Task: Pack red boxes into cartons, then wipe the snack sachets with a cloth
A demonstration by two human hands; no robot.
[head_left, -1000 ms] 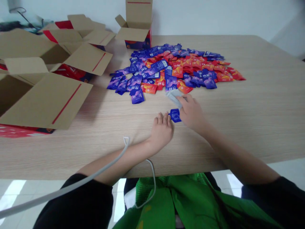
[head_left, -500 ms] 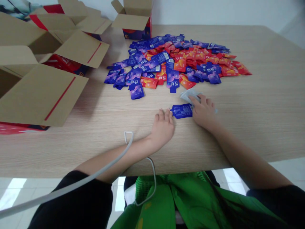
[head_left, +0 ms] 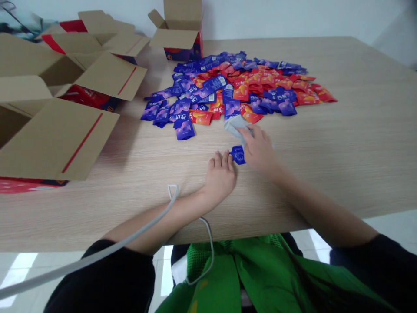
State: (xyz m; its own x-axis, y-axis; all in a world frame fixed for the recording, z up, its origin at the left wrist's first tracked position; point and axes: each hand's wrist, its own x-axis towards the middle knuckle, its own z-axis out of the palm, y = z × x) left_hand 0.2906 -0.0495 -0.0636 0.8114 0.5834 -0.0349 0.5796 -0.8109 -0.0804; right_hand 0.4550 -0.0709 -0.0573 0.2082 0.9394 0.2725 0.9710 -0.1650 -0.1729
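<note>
A blue pouch (head_left: 238, 155) with pale printing lies flat on the table between my hands. The fingertips of my left hand (head_left: 221, 176) pin its narrow left end against the tabletop. My right hand (head_left: 262, 150) is closed on a pale grey cloth (head_left: 235, 125) and rests over the pouch's right part, hiding it. The cloth's left side sticks out beyond the fingers and overlaps the near edge of a heap of purple-blue pouches (head_left: 182, 108) and red-orange pouches (head_left: 241, 90).
Open cardboard boxes stand on the left, one with a wide flap (head_left: 65, 134) reaching over the table (head_left: 342, 130). Another open box (head_left: 182, 48) is at the back. A white cable (head_left: 130, 239) crosses above my left forearm.
My right hand and the cloth have slid left along the pouch, covering more of it. My left hand stays at the narrow end. The camera view has shifted slightly.
</note>
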